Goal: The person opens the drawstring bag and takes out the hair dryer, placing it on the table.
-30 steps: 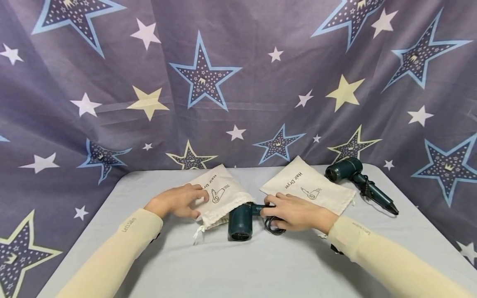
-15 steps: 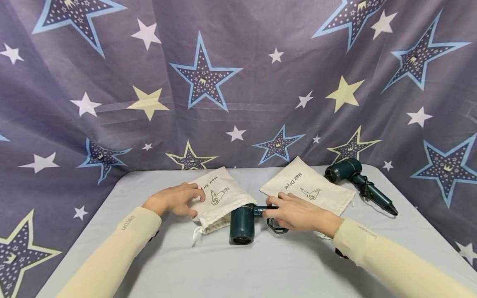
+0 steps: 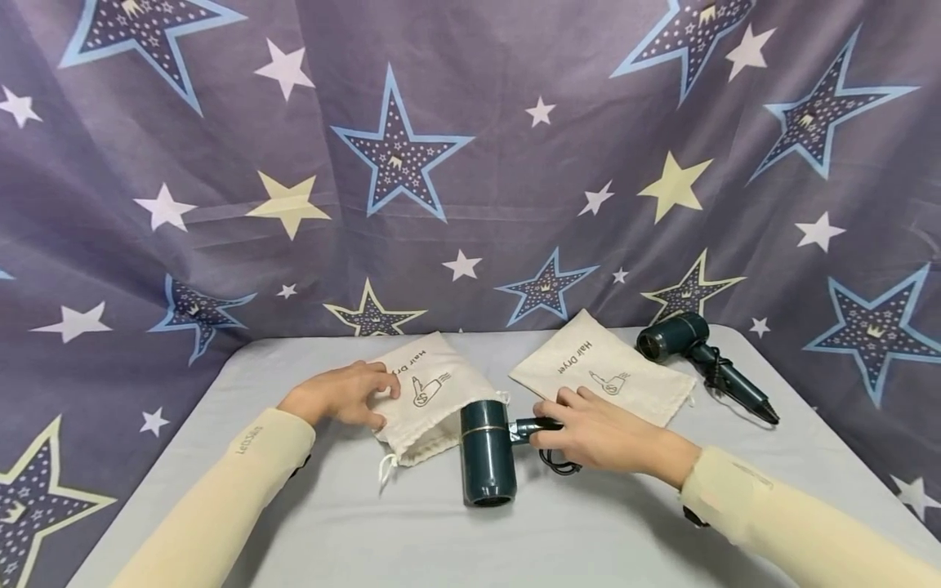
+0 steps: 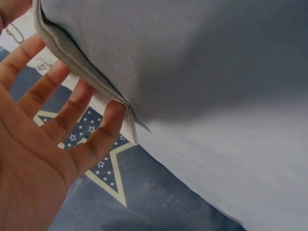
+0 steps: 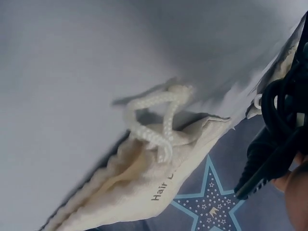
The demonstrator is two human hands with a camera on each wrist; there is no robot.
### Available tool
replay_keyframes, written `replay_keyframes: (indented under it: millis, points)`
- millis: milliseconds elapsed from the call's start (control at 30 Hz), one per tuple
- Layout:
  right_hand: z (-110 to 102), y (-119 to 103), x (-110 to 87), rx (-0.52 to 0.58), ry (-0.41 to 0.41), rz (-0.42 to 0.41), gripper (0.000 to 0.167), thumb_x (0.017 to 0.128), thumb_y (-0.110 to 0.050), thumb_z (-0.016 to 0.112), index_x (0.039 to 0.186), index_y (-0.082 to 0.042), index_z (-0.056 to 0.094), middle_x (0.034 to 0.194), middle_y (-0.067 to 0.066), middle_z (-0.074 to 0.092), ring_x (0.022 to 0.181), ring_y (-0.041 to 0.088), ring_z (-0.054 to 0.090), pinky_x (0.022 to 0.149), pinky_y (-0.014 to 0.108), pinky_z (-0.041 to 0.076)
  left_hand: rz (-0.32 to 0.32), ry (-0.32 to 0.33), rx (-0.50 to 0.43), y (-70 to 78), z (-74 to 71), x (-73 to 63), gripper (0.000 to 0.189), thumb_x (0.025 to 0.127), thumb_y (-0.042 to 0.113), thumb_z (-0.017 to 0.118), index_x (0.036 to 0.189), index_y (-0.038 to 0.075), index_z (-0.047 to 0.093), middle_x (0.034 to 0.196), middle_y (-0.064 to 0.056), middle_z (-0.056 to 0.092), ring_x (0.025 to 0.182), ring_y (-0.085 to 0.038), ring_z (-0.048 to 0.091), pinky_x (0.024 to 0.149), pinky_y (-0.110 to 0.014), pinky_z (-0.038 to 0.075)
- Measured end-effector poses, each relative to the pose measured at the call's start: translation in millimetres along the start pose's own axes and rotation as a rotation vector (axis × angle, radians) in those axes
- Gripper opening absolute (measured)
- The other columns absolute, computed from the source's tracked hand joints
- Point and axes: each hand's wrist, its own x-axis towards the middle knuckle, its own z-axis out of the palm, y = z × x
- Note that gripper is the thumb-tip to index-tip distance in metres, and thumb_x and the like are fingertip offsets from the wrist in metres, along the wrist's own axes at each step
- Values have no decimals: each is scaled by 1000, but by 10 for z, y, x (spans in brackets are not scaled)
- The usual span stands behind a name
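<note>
My right hand (image 3: 591, 433) grips the handle of a dark green hair dryer (image 3: 488, 457), and its black cord hangs looped below the fingers. The dryer's barrel lies over the grey table, beside the gaping mouth of a cream drawstring bag (image 3: 434, 392) printed with a hair dryer drawing. My left hand (image 3: 345, 394) rests at that bag's left edge. In the left wrist view, its spread fingers (image 4: 72, 103) touch the seamed edge of the bag (image 4: 72, 55). The right wrist view shows the coiled black cord (image 5: 279, 115) at the right border.
A second cream drawstring bag (image 3: 588, 355) lies flat behind my right hand. Another dark green hair dryer (image 3: 706, 363) with its cord wrapped round the handle lies at the back right. A star-patterned purple cloth (image 3: 470, 163) hangs behind the table (image 3: 353, 523).
My right hand has moved right and towards me, drawing the dryer with it; its barrel now shows fully beside the bag's mouth. The left hand has hardly moved.
</note>
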Motion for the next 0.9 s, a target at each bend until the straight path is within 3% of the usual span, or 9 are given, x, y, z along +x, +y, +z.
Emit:
replay_keyframes:
  millis: [267,433,700,900]
  points:
    - [-58,-19,2,-41,74,-28,33,92,-18,64,121,-33,60,129,5,57,95,22,50,75,39,47,33,41,-9,-119,11,-113,36,73,32,83,104,25,66,92,2,55,81,-12,47,77,-36,43]
    - [-72,30,7,-77,76,15,35,93,-17,65,124,-32,61,133,10,56,96,25,51,75,43,48,65,69,-29,-159,35,-148,38,73,32,83,106,23,67,92,2,57,81,-14,50,79,-36,43]
    - [-69,132,-7,-73,100,77,41,88,-17,74,124,-29,62,133,14,56,98,32,56,74,44,51,58,86,-33,-143,46,-125,36,74,35,84,104,24,69,88,2,57,79,-11,46,75,-34,42]
    - [-135,253,-1,-34,172,136,35,90,-13,64,122,-26,64,125,11,58,92,29,53,68,39,46,59,78,-47,-113,29,-105,36,73,32,84,105,22,70,90,2,57,82,-18,51,76,-35,43]
